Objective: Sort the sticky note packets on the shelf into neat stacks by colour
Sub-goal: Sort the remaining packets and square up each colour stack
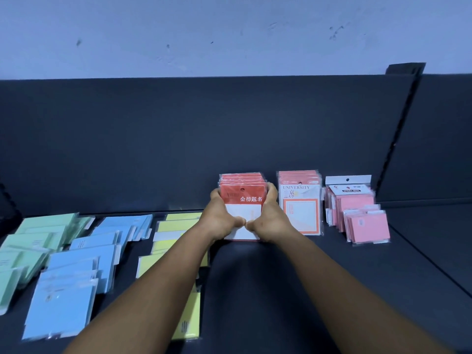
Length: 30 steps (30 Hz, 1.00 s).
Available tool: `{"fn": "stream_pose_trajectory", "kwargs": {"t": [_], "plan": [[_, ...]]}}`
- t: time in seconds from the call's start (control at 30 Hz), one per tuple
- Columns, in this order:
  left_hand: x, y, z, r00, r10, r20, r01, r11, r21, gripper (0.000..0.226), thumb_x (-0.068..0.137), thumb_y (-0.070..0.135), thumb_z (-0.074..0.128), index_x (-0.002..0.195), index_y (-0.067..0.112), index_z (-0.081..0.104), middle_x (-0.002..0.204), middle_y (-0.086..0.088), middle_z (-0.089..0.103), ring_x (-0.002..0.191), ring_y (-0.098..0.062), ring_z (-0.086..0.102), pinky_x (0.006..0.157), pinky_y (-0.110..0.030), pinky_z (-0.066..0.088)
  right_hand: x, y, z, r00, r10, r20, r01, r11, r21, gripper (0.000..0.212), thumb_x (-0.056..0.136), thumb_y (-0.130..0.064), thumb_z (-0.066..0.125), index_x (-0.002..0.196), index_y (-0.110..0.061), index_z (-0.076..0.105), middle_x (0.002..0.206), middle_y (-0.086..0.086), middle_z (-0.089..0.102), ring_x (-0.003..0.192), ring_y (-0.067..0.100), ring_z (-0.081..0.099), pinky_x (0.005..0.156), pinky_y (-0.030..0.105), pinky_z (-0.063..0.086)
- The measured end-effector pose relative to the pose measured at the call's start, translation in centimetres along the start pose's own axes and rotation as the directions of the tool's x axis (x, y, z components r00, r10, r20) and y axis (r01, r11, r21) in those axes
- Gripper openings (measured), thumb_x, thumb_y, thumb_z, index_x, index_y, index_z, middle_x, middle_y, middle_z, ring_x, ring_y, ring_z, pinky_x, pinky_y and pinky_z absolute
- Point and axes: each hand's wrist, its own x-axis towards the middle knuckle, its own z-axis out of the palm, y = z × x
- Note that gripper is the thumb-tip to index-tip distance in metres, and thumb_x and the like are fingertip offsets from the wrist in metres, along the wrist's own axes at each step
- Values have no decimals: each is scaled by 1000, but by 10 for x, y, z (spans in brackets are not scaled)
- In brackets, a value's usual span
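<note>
A stack of red packets (242,198) is gripped at its sides by the left hand (221,218) and the right hand (270,217) on the dark shelf (281,277), just beside the orange-bordered packets (301,203).

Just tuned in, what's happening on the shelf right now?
A person grips the red packet stack between the left hand and right hand, squaring it against the back panel. Orange-bordered packets and pink packets stand beside it. Green, blue and yellow packets lie loosely spread.
</note>
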Motion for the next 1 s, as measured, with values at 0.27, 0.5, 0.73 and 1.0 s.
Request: {"fn": "stream_pose_trajectory", "kwargs": {"t": [0.27, 0.5, 0.73, 1.0], "plan": [[1, 1, 5, 993, 30, -111, -21, 996, 85, 94, 74, 15, 79, 143, 14, 16, 137, -6, 48, 117, -24, 53, 97, -33, 43, -2, -9, -1, 997, -67, -36, 58, 978, -202, 107, 86, -7, 63, 148, -21, -23, 158, 4, 19, 136, 24, 38, 107, 33, 36], [-16, 5, 4, 942, 319, -100, -207, 792, 575, 116, 79, 23, 75, 150, 18, -17, 157, -2, -24, 148, -21, -9, 118, -33, 17, -15, -3, 5, 945, -328, -7, 244, 717, -653, 107, 86, -6, 62, 147, -12, -25, 154, 5, -31, 145, 21, -22, 118, 31, -1], [-20, 6, 2, 947, 311, 76, -233, 506, 830, 110, 82, 30, 67, 149, 10, -17, 157, -6, -24, 144, -26, -23, 118, -38, 3, -14, -5, 2, 951, -300, 69, 237, 570, -787, 87, 92, -8, 43, 147, -12, -25, 154, 3, -32, 143, 20, -27, 117, 34, -9], [-20, 12, 5, 960, 274, 64, -198, 496, 846, 105, 84, 24, 63, 149, 10, -18, 157, -7, -23, 144, -27, -23, 119, -40, 2, -10, -8, 3, 954, -293, 58, 227, 587, -777, 77, 94, -5, 32, 148, -10, -23, 155, 5, -29, 144, 20, -25, 117, 34, -7]]}}
